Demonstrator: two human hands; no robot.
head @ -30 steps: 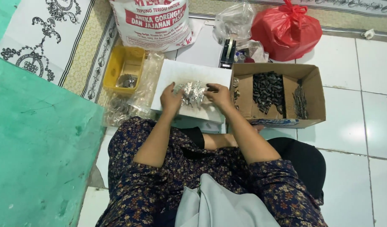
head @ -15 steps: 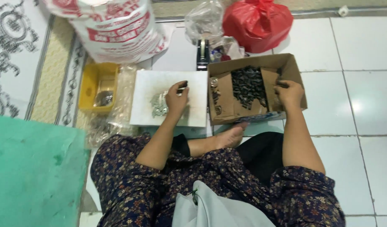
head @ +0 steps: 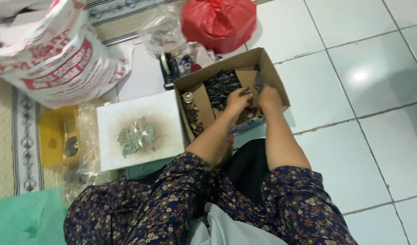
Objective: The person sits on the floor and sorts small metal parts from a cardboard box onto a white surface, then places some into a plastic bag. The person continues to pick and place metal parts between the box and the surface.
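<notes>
Both hands (head: 251, 97) reach into brown cardboard box (head: 272, 68) beside red bag (head: 219, 20).

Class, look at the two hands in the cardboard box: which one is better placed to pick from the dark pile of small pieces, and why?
Probably the left hand: its fingers already touch the dark pile in the cardboard box. The right hand sits beside the pile, nearer the box's right wall.

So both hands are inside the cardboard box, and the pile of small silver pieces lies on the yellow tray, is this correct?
Not quite. Both the left hand and the right hand are inside the cardboard box, but the head view shows the pile of small silver pieces on the white board, not the yellow tray.
</notes>
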